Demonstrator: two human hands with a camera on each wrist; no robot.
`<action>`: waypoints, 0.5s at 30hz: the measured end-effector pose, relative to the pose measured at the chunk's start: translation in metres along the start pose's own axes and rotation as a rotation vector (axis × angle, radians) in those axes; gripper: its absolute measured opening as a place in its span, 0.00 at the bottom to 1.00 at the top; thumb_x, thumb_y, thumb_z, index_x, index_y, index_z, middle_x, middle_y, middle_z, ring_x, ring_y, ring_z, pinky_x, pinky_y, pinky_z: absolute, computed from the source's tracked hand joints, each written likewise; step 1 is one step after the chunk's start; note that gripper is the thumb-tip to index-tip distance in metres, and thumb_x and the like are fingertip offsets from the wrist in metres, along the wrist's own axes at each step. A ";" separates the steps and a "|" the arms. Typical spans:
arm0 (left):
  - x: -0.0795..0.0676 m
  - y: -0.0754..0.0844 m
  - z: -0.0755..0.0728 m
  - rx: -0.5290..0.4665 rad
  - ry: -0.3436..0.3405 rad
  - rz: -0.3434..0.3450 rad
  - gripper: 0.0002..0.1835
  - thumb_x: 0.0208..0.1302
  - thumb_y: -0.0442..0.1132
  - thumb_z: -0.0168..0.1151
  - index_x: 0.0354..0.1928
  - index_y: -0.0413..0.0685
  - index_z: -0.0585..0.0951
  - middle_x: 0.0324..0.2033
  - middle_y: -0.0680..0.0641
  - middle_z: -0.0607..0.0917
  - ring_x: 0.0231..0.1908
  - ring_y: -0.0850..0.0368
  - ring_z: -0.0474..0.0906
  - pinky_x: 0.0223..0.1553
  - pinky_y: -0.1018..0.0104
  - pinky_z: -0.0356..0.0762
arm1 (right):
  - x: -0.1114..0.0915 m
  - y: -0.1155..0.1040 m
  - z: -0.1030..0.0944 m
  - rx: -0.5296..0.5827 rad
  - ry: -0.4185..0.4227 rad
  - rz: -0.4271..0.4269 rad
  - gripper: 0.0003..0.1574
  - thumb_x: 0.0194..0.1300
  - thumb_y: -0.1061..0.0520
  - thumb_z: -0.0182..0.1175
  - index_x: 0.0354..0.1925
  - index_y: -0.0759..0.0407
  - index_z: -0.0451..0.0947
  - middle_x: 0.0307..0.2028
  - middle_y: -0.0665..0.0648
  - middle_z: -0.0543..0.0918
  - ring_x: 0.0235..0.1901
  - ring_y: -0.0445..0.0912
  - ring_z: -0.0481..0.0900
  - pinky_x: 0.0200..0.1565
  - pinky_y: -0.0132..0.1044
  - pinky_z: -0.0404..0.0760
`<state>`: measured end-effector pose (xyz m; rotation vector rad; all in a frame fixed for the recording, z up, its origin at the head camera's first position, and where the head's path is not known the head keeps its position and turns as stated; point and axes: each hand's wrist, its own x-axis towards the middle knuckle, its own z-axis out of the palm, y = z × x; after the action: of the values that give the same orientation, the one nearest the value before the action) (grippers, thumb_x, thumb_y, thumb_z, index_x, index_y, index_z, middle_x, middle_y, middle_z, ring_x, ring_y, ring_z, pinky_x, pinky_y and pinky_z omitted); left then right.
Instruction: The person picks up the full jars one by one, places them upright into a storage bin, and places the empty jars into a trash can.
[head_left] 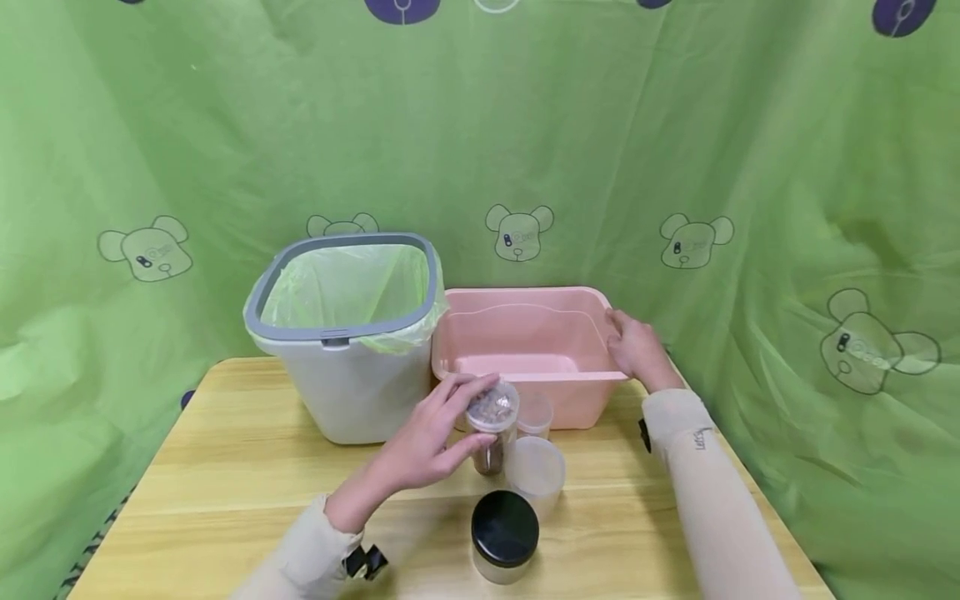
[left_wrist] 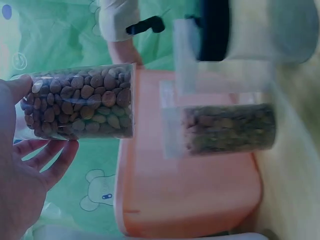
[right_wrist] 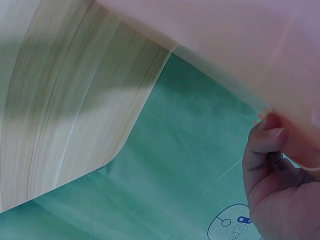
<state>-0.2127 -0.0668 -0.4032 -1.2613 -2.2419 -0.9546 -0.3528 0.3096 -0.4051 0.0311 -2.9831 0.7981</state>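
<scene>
My left hand (head_left: 431, 442) grips a clear jar (head_left: 495, 407) by its lidded top, thumb on one side and fingers on the other. In the left wrist view that jar (left_wrist: 80, 102) is full of brown, nut-like pieces and is held off the table. My right hand (head_left: 639, 350) holds the right rim of a pink basin (head_left: 532, 308). In the right wrist view, the fingers (right_wrist: 267, 140) are curled at the basin's edge. Near the left hand stand a jar with a frosted lid (head_left: 537, 467) and a jar with a black lid (head_left: 505, 527).
Left of the basin stands a light grey bin (head_left: 367, 392) with a grey rim and a thin green-tinted bag inside. Another translucent-lidded jar (head_left: 535, 412) is close against the basin's front. The wooden table (head_left: 225, 492) ends at a green patterned curtain (head_left: 600, 125).
</scene>
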 end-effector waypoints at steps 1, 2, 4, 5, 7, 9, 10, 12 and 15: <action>0.005 -0.001 -0.001 -0.006 0.008 -0.004 0.38 0.69 0.46 0.67 0.77 0.48 0.65 0.63 0.44 0.74 0.58 0.53 0.77 0.57 0.57 0.82 | 0.000 0.000 0.000 0.001 -0.002 0.000 0.39 0.77 0.59 0.41 0.82 0.62 0.49 0.77 0.71 0.60 0.73 0.73 0.61 0.70 0.68 0.66; 0.010 -0.002 -0.002 -0.013 0.015 -0.012 0.38 0.69 0.45 0.67 0.77 0.48 0.65 0.62 0.44 0.74 0.58 0.53 0.77 0.57 0.56 0.82 | 0.000 0.000 0.000 0.004 -0.003 -0.001 0.39 0.78 0.59 0.41 0.82 0.62 0.49 0.77 0.72 0.60 0.73 0.73 0.61 0.69 0.68 0.67; 0.020 -0.005 -0.003 -0.027 0.031 -0.037 0.38 0.69 0.45 0.66 0.77 0.48 0.65 0.61 0.43 0.75 0.57 0.52 0.77 0.59 0.54 0.81 | 0.001 0.000 0.000 0.008 -0.007 0.000 0.39 0.78 0.58 0.41 0.82 0.61 0.48 0.77 0.72 0.59 0.72 0.73 0.61 0.68 0.68 0.69; 0.025 -0.006 -0.003 -0.034 0.036 -0.056 0.38 0.69 0.45 0.66 0.78 0.48 0.65 0.61 0.43 0.75 0.57 0.52 0.77 0.59 0.54 0.81 | 0.001 -0.001 0.001 0.009 -0.010 -0.002 0.39 0.78 0.58 0.41 0.82 0.60 0.48 0.77 0.73 0.59 0.72 0.73 0.61 0.67 0.69 0.69; 0.034 -0.010 -0.003 -0.041 0.051 -0.084 0.37 0.70 0.45 0.66 0.77 0.49 0.65 0.59 0.43 0.75 0.56 0.52 0.78 0.59 0.53 0.81 | 0.002 -0.001 0.001 0.007 -0.011 -0.005 0.39 0.78 0.58 0.41 0.82 0.60 0.48 0.77 0.73 0.59 0.72 0.74 0.61 0.68 0.69 0.68; 0.044 -0.015 -0.002 -0.039 0.068 -0.106 0.37 0.70 0.45 0.66 0.77 0.49 0.65 0.58 0.43 0.75 0.55 0.51 0.78 0.59 0.52 0.81 | 0.002 0.000 0.001 0.006 -0.011 -0.004 0.39 0.78 0.58 0.41 0.82 0.60 0.48 0.77 0.73 0.59 0.72 0.74 0.61 0.69 0.69 0.66; 0.049 -0.018 -0.001 -0.035 0.074 -0.117 0.36 0.71 0.45 0.65 0.77 0.50 0.65 0.58 0.43 0.75 0.55 0.51 0.78 0.60 0.52 0.80 | 0.002 0.000 0.000 0.003 -0.007 -0.006 0.39 0.78 0.58 0.41 0.82 0.61 0.49 0.77 0.73 0.60 0.72 0.74 0.61 0.70 0.70 0.65; 0.058 -0.023 0.002 -0.032 0.083 -0.138 0.36 0.71 0.46 0.65 0.78 0.51 0.65 0.60 0.43 0.75 0.57 0.51 0.77 0.61 0.52 0.79 | 0.002 0.001 0.000 -0.005 0.001 -0.008 0.39 0.77 0.59 0.41 0.81 0.62 0.49 0.76 0.73 0.61 0.72 0.74 0.61 0.70 0.70 0.64; 0.070 -0.029 0.008 -0.019 0.083 -0.165 0.36 0.72 0.47 0.65 0.78 0.52 0.64 0.62 0.44 0.74 0.56 0.52 0.77 0.61 0.53 0.79 | 0.001 0.002 0.001 -0.008 -0.003 -0.004 0.39 0.78 0.58 0.41 0.81 0.62 0.49 0.76 0.74 0.59 0.70 0.74 0.63 0.68 0.70 0.68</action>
<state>-0.2741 -0.0307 -0.3755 -1.0363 -2.3043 -1.0693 -0.3537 0.3107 -0.4064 0.0378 -2.9880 0.7871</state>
